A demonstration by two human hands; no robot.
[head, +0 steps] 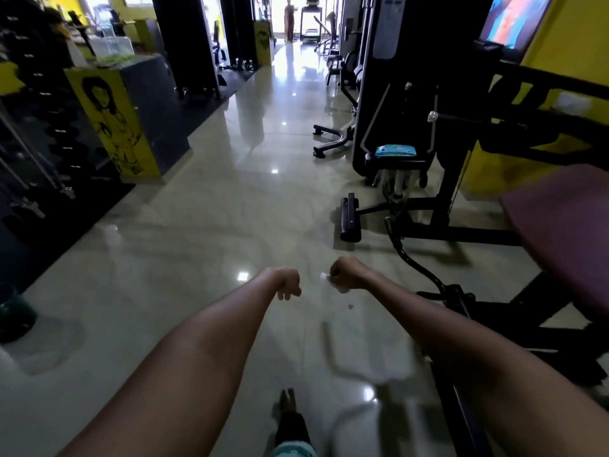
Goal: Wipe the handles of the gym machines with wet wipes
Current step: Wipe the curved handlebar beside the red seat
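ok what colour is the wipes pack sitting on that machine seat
Light blue, with a paler strip across the top. The wipes pack shows best in the head view, lying on the black seat.

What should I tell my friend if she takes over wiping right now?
Left hand: fingers curled, holding nothing.
Right hand: grips a crumpled white wet wipe.
Blue pack of wipes lies on a black machine seat ahead on the right.
Both hands are out over the shiny floor, touching no handle.
Done: cannot tell which handles are wiped.
Left: carry the wipe to the next handle.
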